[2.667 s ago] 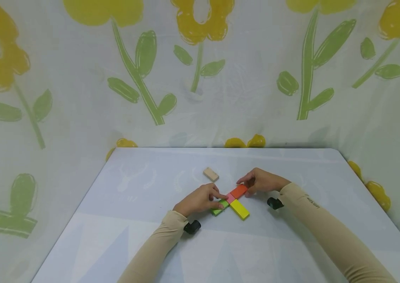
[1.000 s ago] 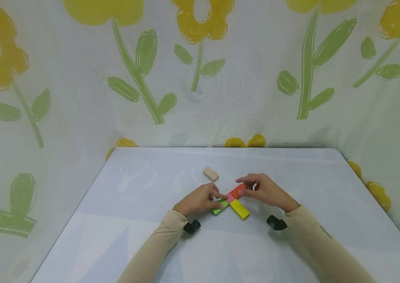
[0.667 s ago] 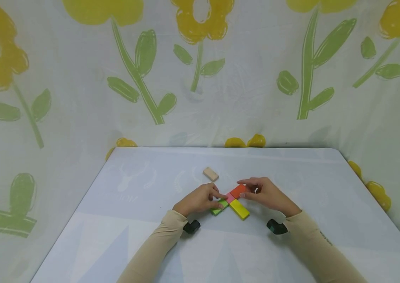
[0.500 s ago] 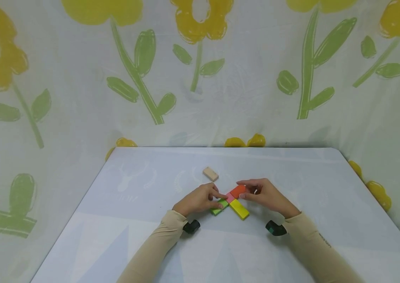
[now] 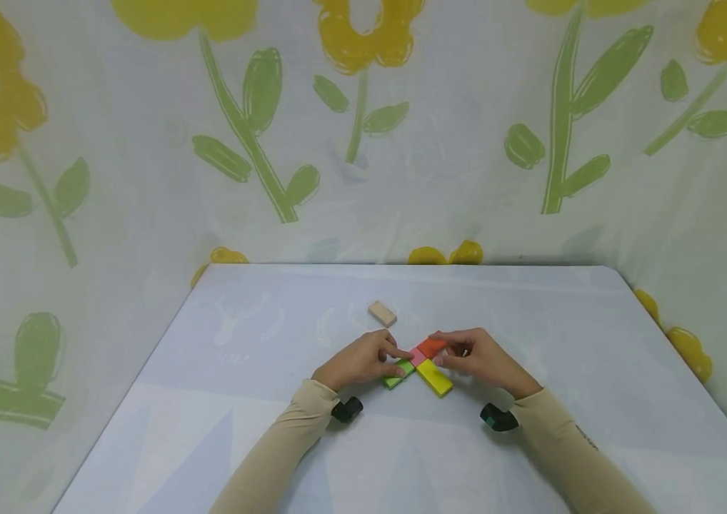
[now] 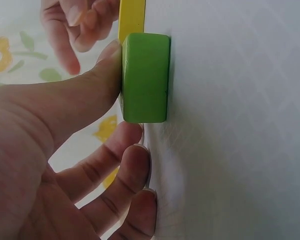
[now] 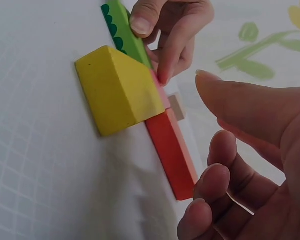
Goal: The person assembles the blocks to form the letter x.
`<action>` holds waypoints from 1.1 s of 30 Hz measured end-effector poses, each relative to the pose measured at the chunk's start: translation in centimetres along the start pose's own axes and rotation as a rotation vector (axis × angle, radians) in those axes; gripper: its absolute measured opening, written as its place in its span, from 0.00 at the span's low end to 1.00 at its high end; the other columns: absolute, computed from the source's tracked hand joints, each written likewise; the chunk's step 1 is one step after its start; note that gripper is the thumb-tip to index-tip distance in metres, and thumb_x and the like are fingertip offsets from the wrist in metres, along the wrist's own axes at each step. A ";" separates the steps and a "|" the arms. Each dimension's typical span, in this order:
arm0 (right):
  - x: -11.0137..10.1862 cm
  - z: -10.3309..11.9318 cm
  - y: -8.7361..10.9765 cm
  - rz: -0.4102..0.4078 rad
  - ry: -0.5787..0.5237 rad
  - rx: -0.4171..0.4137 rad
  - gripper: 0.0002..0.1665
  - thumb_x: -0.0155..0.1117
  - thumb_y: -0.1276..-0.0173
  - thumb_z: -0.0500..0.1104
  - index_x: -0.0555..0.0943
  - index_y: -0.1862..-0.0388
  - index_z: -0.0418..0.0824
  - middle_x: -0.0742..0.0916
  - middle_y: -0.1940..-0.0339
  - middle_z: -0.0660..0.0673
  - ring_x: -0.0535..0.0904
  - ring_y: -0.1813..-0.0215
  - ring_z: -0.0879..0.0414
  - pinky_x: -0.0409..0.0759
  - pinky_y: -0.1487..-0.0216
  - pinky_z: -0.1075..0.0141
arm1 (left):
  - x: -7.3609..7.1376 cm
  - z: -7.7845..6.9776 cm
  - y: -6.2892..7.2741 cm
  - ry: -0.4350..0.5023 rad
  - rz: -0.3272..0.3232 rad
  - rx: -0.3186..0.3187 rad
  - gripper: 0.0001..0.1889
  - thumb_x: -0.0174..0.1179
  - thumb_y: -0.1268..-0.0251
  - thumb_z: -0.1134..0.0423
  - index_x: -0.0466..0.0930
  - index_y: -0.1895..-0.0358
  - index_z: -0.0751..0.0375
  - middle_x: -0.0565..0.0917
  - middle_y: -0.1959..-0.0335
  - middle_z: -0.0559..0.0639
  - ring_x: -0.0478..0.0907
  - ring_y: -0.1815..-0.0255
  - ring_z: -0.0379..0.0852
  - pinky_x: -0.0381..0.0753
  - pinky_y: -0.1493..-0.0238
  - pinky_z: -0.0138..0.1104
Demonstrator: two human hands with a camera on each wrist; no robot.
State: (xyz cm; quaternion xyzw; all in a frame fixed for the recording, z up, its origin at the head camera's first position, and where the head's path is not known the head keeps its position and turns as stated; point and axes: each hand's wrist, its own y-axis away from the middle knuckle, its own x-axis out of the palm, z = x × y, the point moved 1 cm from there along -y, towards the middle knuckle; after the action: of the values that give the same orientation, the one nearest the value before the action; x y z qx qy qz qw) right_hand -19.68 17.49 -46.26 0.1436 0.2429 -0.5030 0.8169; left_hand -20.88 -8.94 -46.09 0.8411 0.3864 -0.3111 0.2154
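Note:
Several coloured blocks lie joined on the table in the head view. A green block (image 5: 395, 377), a pink block (image 5: 416, 358) and an orange block (image 5: 430, 348) form a slanting row, and a yellow block (image 5: 434, 378) juts from it toward me. My left hand (image 5: 357, 363) rests its thumb on the green block (image 6: 146, 80) and its index fingertip on the pink block (image 7: 161, 90). My right hand (image 5: 484, 358) hovers beside the orange block (image 7: 171, 155); its thumb (image 7: 245, 105) stands off the blocks with nothing pinched. The index fingertip is partly hidden in the right wrist view.
A plain wooden block (image 5: 382, 313) lies by itself behind the row. The pale table (image 5: 261, 428) reaches back to a flower-print curtain (image 5: 440, 143). Black wrist cameras (image 5: 498, 417) hang below both wrists.
My right hand has released the orange block's far end and come nearer, its thumb now over by the yellow block. The left hand and the row of blocks stay in place.

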 end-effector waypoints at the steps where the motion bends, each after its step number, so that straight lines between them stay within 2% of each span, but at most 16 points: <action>1: 0.0 -0.1 0.0 0.002 -0.006 0.001 0.26 0.76 0.33 0.46 0.85 0.37 0.41 0.75 0.73 0.50 0.72 0.70 0.59 0.70 0.71 0.71 | 0.0 0.0 0.0 0.002 -0.001 0.004 0.20 0.73 0.36 0.57 0.87 0.40 0.50 0.80 0.57 0.49 0.71 0.62 0.41 0.69 0.65 0.27; 6: 0.3 -0.5 -0.2 0.029 -0.015 0.010 0.23 0.76 0.34 0.44 0.87 0.41 0.41 0.74 0.74 0.51 0.71 0.72 0.61 0.70 0.72 0.72 | 0.0 0.2 0.0 -0.004 -0.006 0.026 0.20 0.73 0.36 0.58 0.87 0.40 0.52 0.80 0.57 0.50 0.71 0.62 0.42 0.68 0.64 0.27; 17: 0.7 -1.2 -0.1 0.041 -0.016 -0.017 0.25 0.78 0.37 0.40 0.87 0.41 0.38 0.74 0.74 0.49 0.69 0.71 0.61 0.65 0.70 0.71 | 0.1 0.2 -0.1 -0.008 -0.004 0.009 0.20 0.73 0.36 0.58 0.87 0.40 0.51 0.80 0.57 0.49 0.71 0.62 0.42 0.68 0.65 0.28; 33: 0.6 -0.6 0.1 0.039 0.008 0.012 0.24 0.77 0.36 0.41 0.87 0.42 0.38 0.75 0.73 0.51 0.70 0.69 0.60 0.68 0.68 0.72 | 0.0 0.0 -0.1 -0.012 0.004 0.023 0.20 0.72 0.35 0.58 0.87 0.40 0.51 0.80 0.56 0.51 0.71 0.61 0.42 0.69 0.64 0.28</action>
State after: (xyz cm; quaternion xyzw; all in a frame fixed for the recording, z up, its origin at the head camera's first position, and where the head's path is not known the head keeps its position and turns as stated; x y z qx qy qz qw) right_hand -19.53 17.37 -47.13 0.1549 0.2403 -0.4878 0.8248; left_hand -20.96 -8.89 -46.09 0.8424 0.3799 -0.3203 0.2086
